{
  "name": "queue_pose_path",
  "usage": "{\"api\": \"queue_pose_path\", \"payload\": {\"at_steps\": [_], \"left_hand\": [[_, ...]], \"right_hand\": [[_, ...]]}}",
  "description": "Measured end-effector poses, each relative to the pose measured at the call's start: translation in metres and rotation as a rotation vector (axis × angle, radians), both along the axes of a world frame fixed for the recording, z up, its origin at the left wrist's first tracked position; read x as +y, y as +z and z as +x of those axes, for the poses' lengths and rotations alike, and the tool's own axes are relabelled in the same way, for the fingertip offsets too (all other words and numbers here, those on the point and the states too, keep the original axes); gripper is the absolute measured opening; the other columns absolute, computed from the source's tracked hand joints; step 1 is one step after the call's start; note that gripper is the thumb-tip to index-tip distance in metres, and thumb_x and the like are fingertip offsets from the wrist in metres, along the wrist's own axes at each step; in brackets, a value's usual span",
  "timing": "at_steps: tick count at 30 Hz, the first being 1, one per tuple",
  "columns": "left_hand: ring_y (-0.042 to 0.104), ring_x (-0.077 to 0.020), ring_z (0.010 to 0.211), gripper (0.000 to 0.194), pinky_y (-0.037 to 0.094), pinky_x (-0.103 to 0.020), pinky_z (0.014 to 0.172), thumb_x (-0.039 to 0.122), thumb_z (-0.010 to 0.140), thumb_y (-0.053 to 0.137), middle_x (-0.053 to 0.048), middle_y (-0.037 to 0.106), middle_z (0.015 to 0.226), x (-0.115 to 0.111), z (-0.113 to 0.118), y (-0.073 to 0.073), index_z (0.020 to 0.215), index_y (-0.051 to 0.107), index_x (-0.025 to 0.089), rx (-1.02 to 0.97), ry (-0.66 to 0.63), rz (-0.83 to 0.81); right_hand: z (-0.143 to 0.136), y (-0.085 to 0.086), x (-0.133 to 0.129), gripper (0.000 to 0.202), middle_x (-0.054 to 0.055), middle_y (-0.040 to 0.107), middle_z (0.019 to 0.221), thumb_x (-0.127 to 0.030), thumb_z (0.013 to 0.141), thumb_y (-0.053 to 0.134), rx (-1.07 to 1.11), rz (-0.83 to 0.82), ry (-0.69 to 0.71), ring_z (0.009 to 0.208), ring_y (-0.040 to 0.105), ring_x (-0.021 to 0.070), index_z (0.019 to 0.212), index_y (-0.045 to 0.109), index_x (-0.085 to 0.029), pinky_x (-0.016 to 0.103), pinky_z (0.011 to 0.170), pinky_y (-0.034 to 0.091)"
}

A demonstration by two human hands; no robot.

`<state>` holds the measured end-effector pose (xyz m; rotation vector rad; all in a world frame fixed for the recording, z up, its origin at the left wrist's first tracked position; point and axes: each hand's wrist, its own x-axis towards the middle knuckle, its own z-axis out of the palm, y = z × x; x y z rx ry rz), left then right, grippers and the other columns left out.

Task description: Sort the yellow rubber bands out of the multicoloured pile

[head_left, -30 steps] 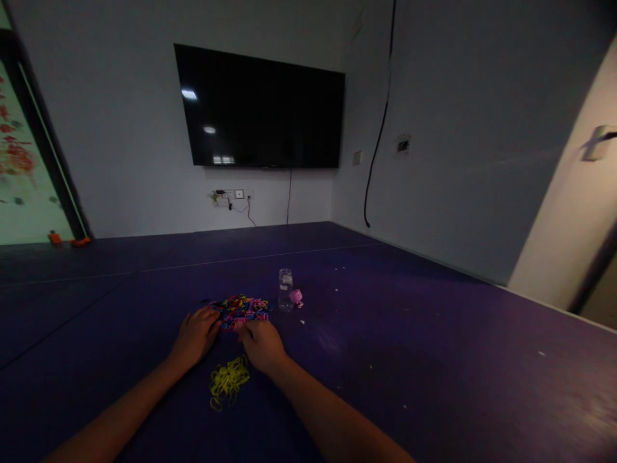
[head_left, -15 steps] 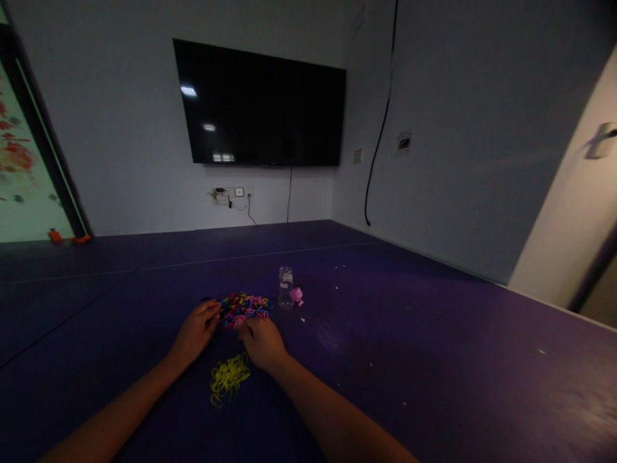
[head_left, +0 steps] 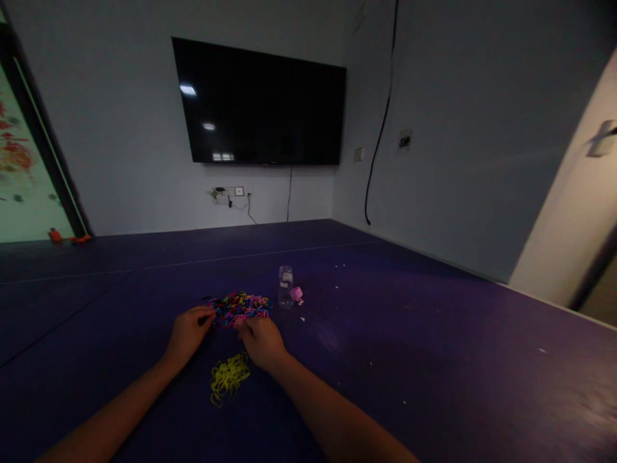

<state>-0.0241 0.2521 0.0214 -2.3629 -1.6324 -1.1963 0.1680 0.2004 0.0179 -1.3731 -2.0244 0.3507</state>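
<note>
A heap of mixed-colour rubber bands (head_left: 243, 305) lies on the purple floor between and beyond my hands. At its left edge, my left hand (head_left: 187, 331) has thumb and fingertips pressed together; anything between them is too small to make out. My right hand (head_left: 263, 342) is curled with its fingertips at the near edge of the heap, partly hiding what they touch. A separate loose pile of yellow rubber bands (head_left: 230, 376) lies nearer to me, between my forearms. Just right of the heap stands a clear bottle (head_left: 285, 287), uncapped, with a pink cap (head_left: 296, 294) beside it.
The purple floor (head_left: 385, 334) carries small white scraps to the right. At the back wall hang a large black television (head_left: 265, 106) and sockets with cords. A black cable (head_left: 378, 148) dangles down the right wall. Small orange objects (head_left: 55, 235) sit far left.
My left hand has drawn back slightly to the left and toward me from the heap's left edge. My right hand has stayed almost still.
</note>
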Motion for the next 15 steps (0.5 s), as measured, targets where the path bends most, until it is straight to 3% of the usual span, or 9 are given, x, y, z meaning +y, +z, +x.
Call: {"api": "queue_pose_path", "payload": {"at_steps": [15], "left_hand": [[0.067,-0.0208,0.076,0.025,0.054,-0.033,0.073,0.028,0.076,0.047,-0.004,0.072,0.088,-0.0077,0.0049,0.0031,0.084,0.069,0.021,-0.093,-0.012,0.028]], "right_hand": [[0.0007,0.0013,-0.0019,0.034,0.003,0.066,0.072,-0.031,0.092,0.039,0.027,-0.005,0.009,0.066,0.060,0.0124,0.077,0.065,-0.016,0.021,0.054,0.031]]}}
